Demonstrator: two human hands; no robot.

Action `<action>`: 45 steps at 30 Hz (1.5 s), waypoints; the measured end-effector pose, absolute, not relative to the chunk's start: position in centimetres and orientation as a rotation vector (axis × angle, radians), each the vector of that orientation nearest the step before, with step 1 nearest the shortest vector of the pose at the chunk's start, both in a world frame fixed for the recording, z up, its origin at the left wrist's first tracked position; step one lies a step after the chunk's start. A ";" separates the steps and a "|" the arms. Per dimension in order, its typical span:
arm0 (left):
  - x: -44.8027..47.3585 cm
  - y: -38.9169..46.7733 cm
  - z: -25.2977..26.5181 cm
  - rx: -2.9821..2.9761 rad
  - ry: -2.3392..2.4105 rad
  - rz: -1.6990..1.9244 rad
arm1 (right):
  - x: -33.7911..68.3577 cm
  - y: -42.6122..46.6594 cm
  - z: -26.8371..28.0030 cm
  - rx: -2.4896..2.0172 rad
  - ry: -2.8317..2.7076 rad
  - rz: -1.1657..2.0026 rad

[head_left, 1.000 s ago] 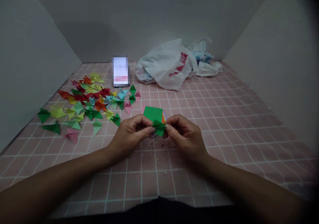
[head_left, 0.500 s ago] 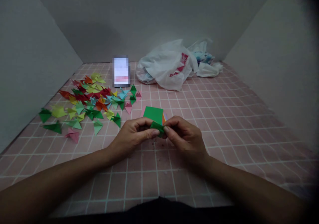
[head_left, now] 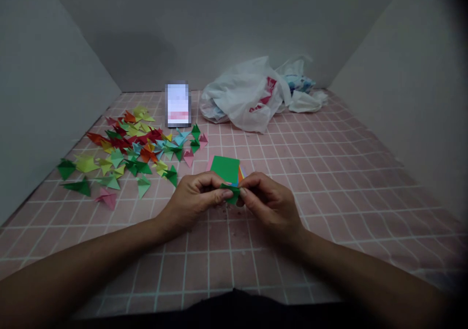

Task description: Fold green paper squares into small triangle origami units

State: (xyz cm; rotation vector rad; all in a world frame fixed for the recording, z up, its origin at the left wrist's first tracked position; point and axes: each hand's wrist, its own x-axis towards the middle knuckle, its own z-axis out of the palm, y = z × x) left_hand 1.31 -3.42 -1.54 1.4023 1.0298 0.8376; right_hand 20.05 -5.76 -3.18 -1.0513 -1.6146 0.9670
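A small piece of folded green paper (head_left: 231, 194) is pinched between my two hands, low over the table. My left hand (head_left: 197, 195) grips its left side between thumb and fingers. On its right side, my right hand (head_left: 268, 198) closes thumb and fingertips on the edge. The finer folds are partly covered by my fingers. Just beyond my hands lies a stack of square paper sheets (head_left: 225, 169), green on top, with pink, orange and other colours showing at its sides. My hands hide the stack's near edge.
To the left spreads a pile of folded paper cranes (head_left: 117, 157) in several colours. A lit phone (head_left: 178, 106) with a blurred screen stands behind it. White plastic bags (head_left: 244, 95) sit at the back on the pink checked tablecloth (head_left: 347, 173), between pale walls.
The green paper has tipped between my fingers, its visible face now lower and flatter. My right hand has shifted very slightly; the things on the table stay put.
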 end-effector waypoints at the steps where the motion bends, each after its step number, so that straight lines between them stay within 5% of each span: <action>1: 1.3 -3.4 -1.5 1.413 1.028 0.848 | 20.0 -5.8 -3.2 -1.052 -1.593 1.001; 30: 0.4 -2.1 -1.6 1.753 1.023 0.776 | 20.5 -4.6 -3.5 -0.978 -1.788 0.896; 45: 0.6 -2.7 -1.8 1.738 0.995 1.010 | 20.1 -4.6 -3.7 -0.971 -1.542 1.268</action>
